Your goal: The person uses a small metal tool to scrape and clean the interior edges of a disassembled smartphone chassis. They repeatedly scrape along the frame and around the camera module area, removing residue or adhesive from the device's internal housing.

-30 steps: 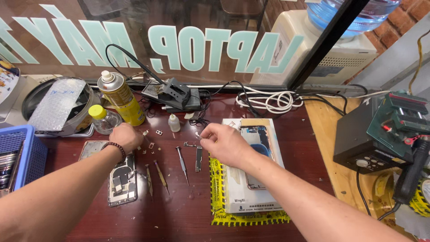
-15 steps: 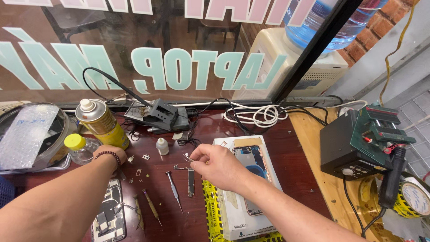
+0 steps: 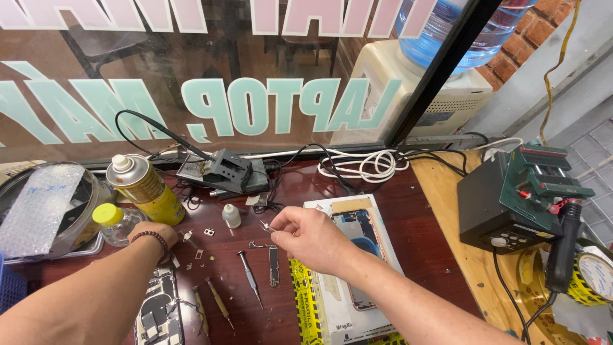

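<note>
Change: Your right hand (image 3: pixel 313 237) had lifted off the worktop (image 3: pixel 408 255) since a moment before and hung above the parts with a small metal piece (image 3: pixel 266 225) raised clear of the wood.
Right grip: Your thumb and forefinger were pinched shut on that piece; the other fingers were curled in.
Left grip: Your left hand (image 3: pixel 156 235) stayed low beside the yellow spray can (image 3: pixel 143 188) and the yellow-capped bottle (image 3: pixel 115 220). Your wrist hid the fingers, so I cannot tell whether they were open or closed.
Where the piece was: It sat in the air just above the narrow circuit board (image 3: pixel 273 263), near the small white dropper bottle (image 3: pixel 230 216), touching nothing but your fingertips.
Around it: The screwdriver (image 3: pixel 249 278) lay beside the board, the opened phone (image 3: pixel 357 239) sat on its white box under your right wrist, and the stripped phone frame (image 3: pixel 158 313) lay under your left forearm.
Meaning: By my judgement the pick-up was done and the piece was free to be carried.
</note>
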